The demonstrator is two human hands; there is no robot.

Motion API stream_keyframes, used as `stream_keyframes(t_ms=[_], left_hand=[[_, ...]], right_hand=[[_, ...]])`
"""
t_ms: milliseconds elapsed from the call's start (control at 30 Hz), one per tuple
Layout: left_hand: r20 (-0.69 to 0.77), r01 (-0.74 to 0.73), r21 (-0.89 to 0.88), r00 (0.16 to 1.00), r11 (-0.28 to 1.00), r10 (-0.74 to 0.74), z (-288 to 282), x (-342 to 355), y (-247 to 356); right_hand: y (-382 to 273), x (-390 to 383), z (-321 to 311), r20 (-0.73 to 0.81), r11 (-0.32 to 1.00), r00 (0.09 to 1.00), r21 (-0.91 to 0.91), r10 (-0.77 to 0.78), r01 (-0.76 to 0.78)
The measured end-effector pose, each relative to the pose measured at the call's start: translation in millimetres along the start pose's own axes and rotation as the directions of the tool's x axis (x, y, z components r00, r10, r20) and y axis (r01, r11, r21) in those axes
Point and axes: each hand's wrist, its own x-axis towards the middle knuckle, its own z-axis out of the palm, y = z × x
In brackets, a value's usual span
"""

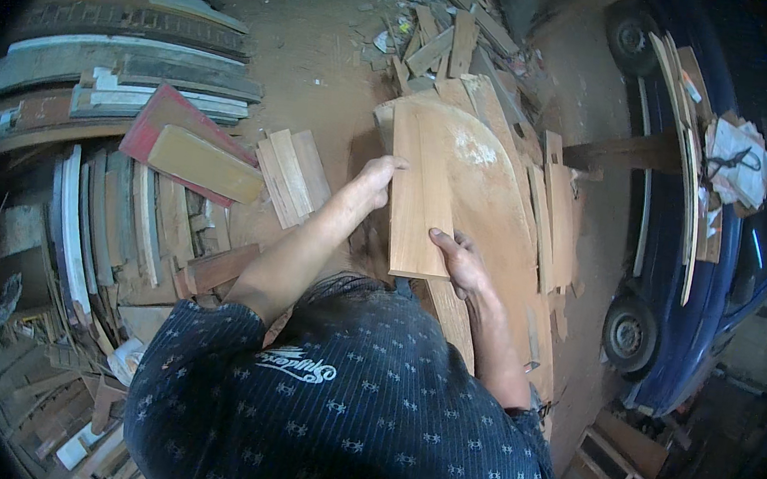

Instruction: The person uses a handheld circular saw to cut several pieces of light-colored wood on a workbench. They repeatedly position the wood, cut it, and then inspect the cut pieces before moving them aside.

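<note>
Both hands were on one flat, light-brown wooden board (420, 192), held lengthwise in front of the torso, over the near-left part of a dusty brown surface (489, 199) with a curved edge and a whitish patch. Whether the board touched the surface could not be told. Left hand (378, 180): at the board's left edge, above mid-length, fingers clamped on that edge, partly hidden. Right hand (464, 264): at the right edge near the lower end, thumb lying on the upper face, the other fingers bent at the side and partly out of sight; grip closed on the board. The board's near end face was visible, pointing toward the dark patterned shirt (359, 394). Along the right side of the surface lay narrow wood strips (559, 219); beyond its far end, a heap of wood offcuts (453, 43). To the left: a few short pale boards (288, 175) side by side, a tan slab (206, 165) resting on a red-edged panel (157, 116), and stacked planks (143, 50) farther out. To the right, well apart, stood a blue vehicle (693, 334), with long thin boards (685, 148) in front of it.
</note>
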Motion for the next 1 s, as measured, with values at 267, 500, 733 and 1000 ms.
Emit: stream_keyframes(t_ms=[267, 500, 733, 1000], left_hand=[[0.015, -0.069, 0.112, 0.998, 0.991, 0.068, -80.8, 28.8, 43.6], [0.055, -0.005, -0.053, 0.998, 0.999, 0.008, -117.4, 5.9, 56.9], [-0.216, -0.780, 0.049, 0.601, 0.624, 0.769, -98.6, -96.1, 156.7], [0.110, -0.891, 0.429, 0.216, 0.150, 0.970, -38.2, -192.0, 139.3]], right_hand=[[-81.0, 11.9, 41.5, 0.342, 0.941, 0.940, 0.323, -0.022, -0.095], [-87.1, 33.7, 72.0, 0.423, 0.986, 0.906, 0.157, -0.019, -0.052], [-28.4, 96.8, 39.4, 0.473, 0.860, 0.880, -0.461, 0.030, 0.218], [8.0, 150.7, 39.8, 0.152, 0.829, 0.967, -0.498, -0.205, 0.255]])
